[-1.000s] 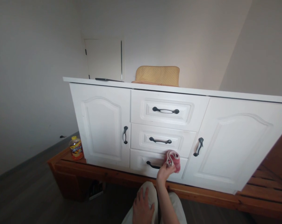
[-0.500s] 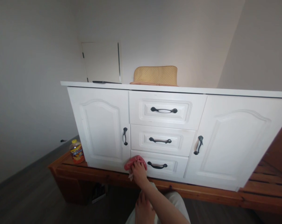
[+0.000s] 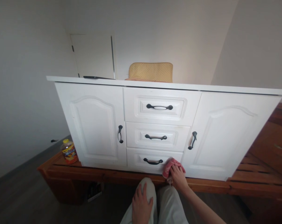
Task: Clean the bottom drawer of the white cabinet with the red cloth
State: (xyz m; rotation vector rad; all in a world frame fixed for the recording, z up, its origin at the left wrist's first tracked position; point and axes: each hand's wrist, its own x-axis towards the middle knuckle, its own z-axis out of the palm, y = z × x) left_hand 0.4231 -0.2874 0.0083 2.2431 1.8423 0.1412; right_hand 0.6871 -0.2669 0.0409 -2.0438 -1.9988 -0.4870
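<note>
The pink cloth (image 3: 169, 165) is pressed against the lower right corner of the bottom drawer front (image 3: 141, 158) of the white cabinet (image 3: 96, 124), just right of that drawer's black handle (image 3: 152, 161) and close to the seam with the right door (image 3: 225, 137). The right hand (image 3: 177, 175) lies over the cloth, fingers closed down on it and holding it flat to the painted surface. The left hand (image 3: 142, 203) rests palm down on the person's knee, fingers spread, holding nothing. Judged from the cloth's position, wiping is under way at the lowest drawer; the pictures do not show which other surfaces are clean, and no visible difference marks wiped from unwiped paint. The middle drawer (image 3: 156, 137), top drawer (image 3: 159, 105), left door (image 3: 94, 124) and cabinet top show no cloth contact. The cabinet stands on a wooden platform (image 3: 248, 183). A yellow-capped bottle (image 3: 69, 151) stands on the platform beside the left door. A tan padded item (image 3: 150, 71) sits on the cabinet top.
</note>
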